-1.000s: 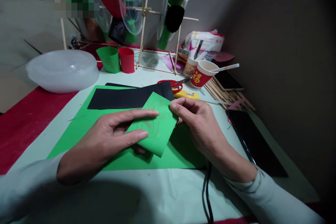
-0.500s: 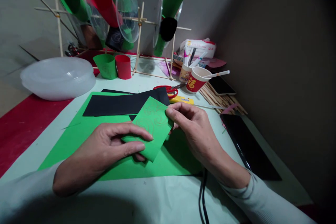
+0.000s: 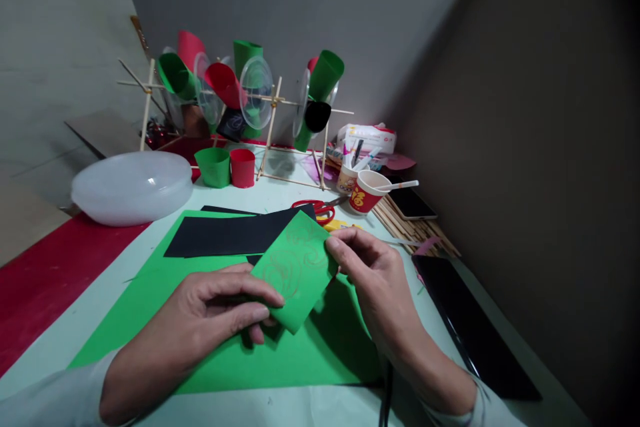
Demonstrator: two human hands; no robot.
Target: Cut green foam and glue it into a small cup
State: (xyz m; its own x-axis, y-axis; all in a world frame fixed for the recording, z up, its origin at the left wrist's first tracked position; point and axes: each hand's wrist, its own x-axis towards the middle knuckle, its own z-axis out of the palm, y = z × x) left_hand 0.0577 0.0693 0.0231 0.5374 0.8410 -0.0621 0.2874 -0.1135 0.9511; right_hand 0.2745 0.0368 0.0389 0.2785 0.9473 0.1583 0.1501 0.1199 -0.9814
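Between both hands I hold a small piece of green paper (image 3: 300,270) with swirling pencil-like lines drawn on it. My left hand (image 3: 210,313) pinches its lower left edge between thumb and fingers. At the upper right edge, my right hand (image 3: 377,273) grips it with thumb and forefinger. Beneath lies a large green sheet (image 3: 215,360), with black paper strips (image 3: 225,237) on its far part. Red-handled scissors (image 3: 325,208) and a yellow cutter (image 3: 340,224), partly hidden, lie just beyond the held paper.
Behind stands a stick frame (image 3: 273,120) carrying clear discs and red, green and black paper tubes. A green paper cup (image 3: 214,168), a red one (image 3: 243,169) and stacked plastic lids (image 3: 133,187) are at left. A red paper cup (image 3: 367,193), wooden sticks (image 3: 400,221) and a black slab (image 3: 465,320) sit right.
The view has tilted up, so the scene sits lower. The green paper has turned slightly and shows more of its drawing, as my left fingers have shifted toward its lower edge.
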